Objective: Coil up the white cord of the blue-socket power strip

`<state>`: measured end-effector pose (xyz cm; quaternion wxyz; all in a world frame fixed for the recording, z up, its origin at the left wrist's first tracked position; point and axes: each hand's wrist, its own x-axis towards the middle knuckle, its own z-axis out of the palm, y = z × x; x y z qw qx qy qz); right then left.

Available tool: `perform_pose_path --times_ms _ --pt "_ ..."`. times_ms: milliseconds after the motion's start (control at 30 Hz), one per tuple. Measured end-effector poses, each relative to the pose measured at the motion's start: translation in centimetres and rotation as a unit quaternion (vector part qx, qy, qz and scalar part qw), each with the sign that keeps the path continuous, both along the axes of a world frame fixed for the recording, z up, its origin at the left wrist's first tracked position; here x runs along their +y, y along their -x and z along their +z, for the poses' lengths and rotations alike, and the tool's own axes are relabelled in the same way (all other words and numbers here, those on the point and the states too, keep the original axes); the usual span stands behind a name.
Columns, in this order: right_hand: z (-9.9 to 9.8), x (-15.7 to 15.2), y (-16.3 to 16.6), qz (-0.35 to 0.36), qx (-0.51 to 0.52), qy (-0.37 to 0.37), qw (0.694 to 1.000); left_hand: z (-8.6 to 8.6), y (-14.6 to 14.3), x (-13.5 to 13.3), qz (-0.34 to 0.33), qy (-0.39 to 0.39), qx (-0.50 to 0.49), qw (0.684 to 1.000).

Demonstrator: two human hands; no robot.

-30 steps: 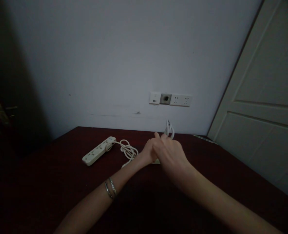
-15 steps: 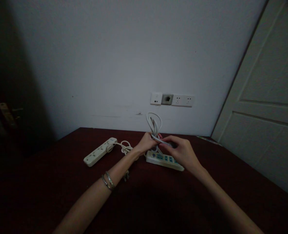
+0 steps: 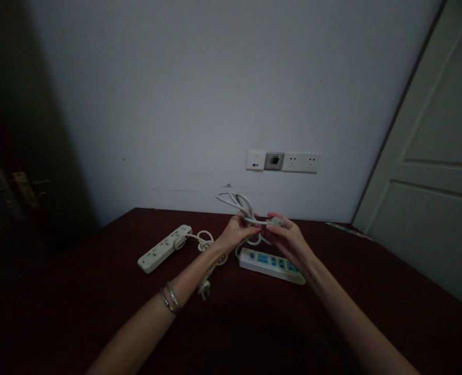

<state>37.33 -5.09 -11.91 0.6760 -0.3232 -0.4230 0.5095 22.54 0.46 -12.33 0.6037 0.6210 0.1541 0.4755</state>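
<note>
A white power strip with blue sockets (image 3: 272,265) lies on the dark red table (image 3: 78,307). Its white cord is gathered in loops (image 3: 236,202) and lifted above the strip. My left hand (image 3: 234,233) grips the bundle of loops. My right hand (image 3: 287,237) pinches the cord's end beside the bundle, fingers closed on it; the plug itself is hard to make out. A second, cream power strip (image 3: 164,249) lies to the left, with its knotted cord (image 3: 205,241) and its plug (image 3: 203,287) resting beside my left forearm.
A row of wall sockets (image 3: 283,161) sits on the white wall behind the table. A white door (image 3: 434,177) stands at the right. A dark door with a handle (image 3: 20,187) is at the far left. A thin strip lies at the table's far right edge (image 3: 348,229).
My hands have drawn apart, uncovering the blue-socket strip. The cord loops rose, then tipped leftward. The view shifted slightly to the left.
</note>
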Motion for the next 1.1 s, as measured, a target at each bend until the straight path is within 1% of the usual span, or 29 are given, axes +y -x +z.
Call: perform_pose_path --times_ms 133,267,367,467,533,600,767,933,1033,1100 --pt "0.6 0.7 0.9 -0.036 0.075 -0.010 0.996 -0.7 -1.0 -0.1 0.074 0.027 -0.055 0.995" --pt "1.2 0.9 2.7 -0.096 0.132 -0.044 0.986 -0.9 -1.4 -0.3 0.159 0.033 -0.087 0.983" --pt "1.2 0.9 4.2 -0.129 0.125 -0.070 0.981 -0.9 -1.5 -0.3 0.211 0.049 -0.113 0.970" --pt "0.9 0.7 5.2 -0.166 0.059 -0.094 0.980 -0.9 -1.4 -0.4 0.242 0.060 -0.126 0.960" --pt "0.8 0.5 5.3 -0.186 0.001 -0.113 0.976 -0.9 -1.4 -0.5 0.231 0.054 -0.137 0.962" --pt "0.9 0.4 4.9 -0.199 -0.046 -0.129 0.970 -0.9 -1.4 -0.7 0.207 0.041 -0.139 0.968" --pt "1.1 0.7 3.3 -0.213 -0.100 -0.125 0.964 -1.2 -1.7 -0.9 0.157 0.020 -0.108 0.982" --pt "0.4 1.8 1.9 -0.168 -0.130 -0.113 0.971 -1.5 -1.5 -0.6 0.129 0.028 -0.090 0.987" --pt "-0.1 2.4 1.3 -0.124 -0.134 -0.090 0.979 -1.3 -1.2 -0.6 0.119 0.009 -0.087 0.989" --pt "-0.3 2.8 1.0 -0.108 -0.142 -0.066 0.982 -1.1 -1.1 -0.7 0.102 -0.009 -0.082 0.991"
